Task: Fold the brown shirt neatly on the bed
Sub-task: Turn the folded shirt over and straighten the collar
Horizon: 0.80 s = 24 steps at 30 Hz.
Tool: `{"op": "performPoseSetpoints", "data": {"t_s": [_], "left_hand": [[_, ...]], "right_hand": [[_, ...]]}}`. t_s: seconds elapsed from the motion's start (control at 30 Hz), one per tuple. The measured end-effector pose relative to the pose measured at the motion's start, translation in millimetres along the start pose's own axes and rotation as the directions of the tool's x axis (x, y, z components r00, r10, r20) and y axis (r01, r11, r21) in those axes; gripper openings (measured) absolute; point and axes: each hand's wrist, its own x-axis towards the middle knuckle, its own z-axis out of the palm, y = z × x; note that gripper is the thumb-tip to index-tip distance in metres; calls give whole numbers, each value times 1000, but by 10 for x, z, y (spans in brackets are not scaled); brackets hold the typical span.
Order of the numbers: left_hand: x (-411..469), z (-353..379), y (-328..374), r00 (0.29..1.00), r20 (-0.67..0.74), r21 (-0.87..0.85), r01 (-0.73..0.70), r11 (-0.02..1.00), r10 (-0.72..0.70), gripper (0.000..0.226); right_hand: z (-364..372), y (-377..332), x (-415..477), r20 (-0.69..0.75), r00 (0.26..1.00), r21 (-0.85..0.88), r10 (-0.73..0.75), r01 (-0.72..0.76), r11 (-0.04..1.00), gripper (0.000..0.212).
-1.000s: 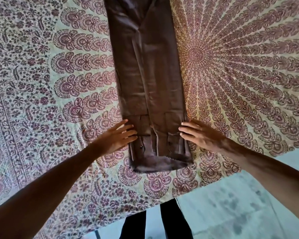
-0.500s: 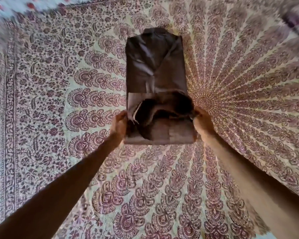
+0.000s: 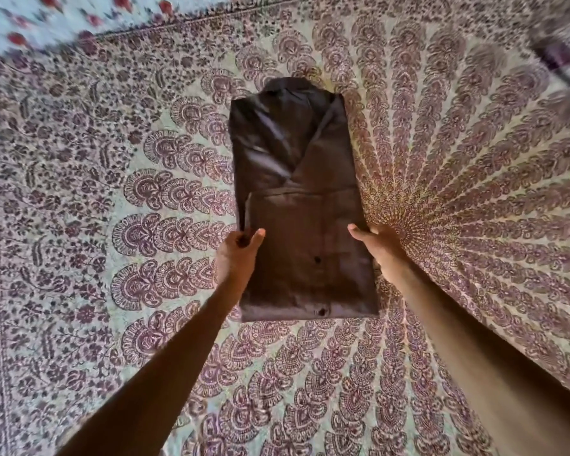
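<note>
The brown shirt lies in a narrow strip in the middle of the bed, collar at the far end. Its lower part is folded up over the body, with a flat fold edge nearest me and two buttons showing. My left hand pinches the left edge of the folded-up layer, thumb on top. On the opposite edge my right hand holds the same layer, thumb on the cloth and fingers tucked under the side.
The bed is covered by a cream spread with a dark red mandala print. A pale floral cloth lies at the far left corner and a blurred purple fabric at the far right.
Both hands took the shirt's bottom end and carried it up over the body. The loose, open flap of half a second ago now lies flat. The view has shifted forward over the bed.
</note>
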Motion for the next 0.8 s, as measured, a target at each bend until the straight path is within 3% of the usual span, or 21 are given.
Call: {"op": "performPoseSetpoints", "data": {"t_s": [0.13,0.27,0.4,0.53,0.7,0.8], "left_hand": [[125,26,26,999,-51,11,18,1000,-18,28],[229,0,-50,988,-60,-284,123,951,-145,30],[352,-13,-34,977,3,-132,211,968,-213,28],[433,24,228,980,-137,-109,132,985,-147,27],[696,35,259,952,-105,-125,274,954,-287,28],[694,49,241,955,-105,-120,266,956,-279,21]], "right_hand": [[31,-24,110,-2,998,79,-61,61,995,13],[97,-136,197,-108,981,40,-158,163,986,35],[143,-235,259,-129,976,-120,-174,159,980,49],[149,-350,353,-154,980,-148,-125,102,984,35],[146,-437,454,-196,965,-326,-175,104,940,31],[160,-451,442,-224,956,-390,-191,91,916,30]]}}
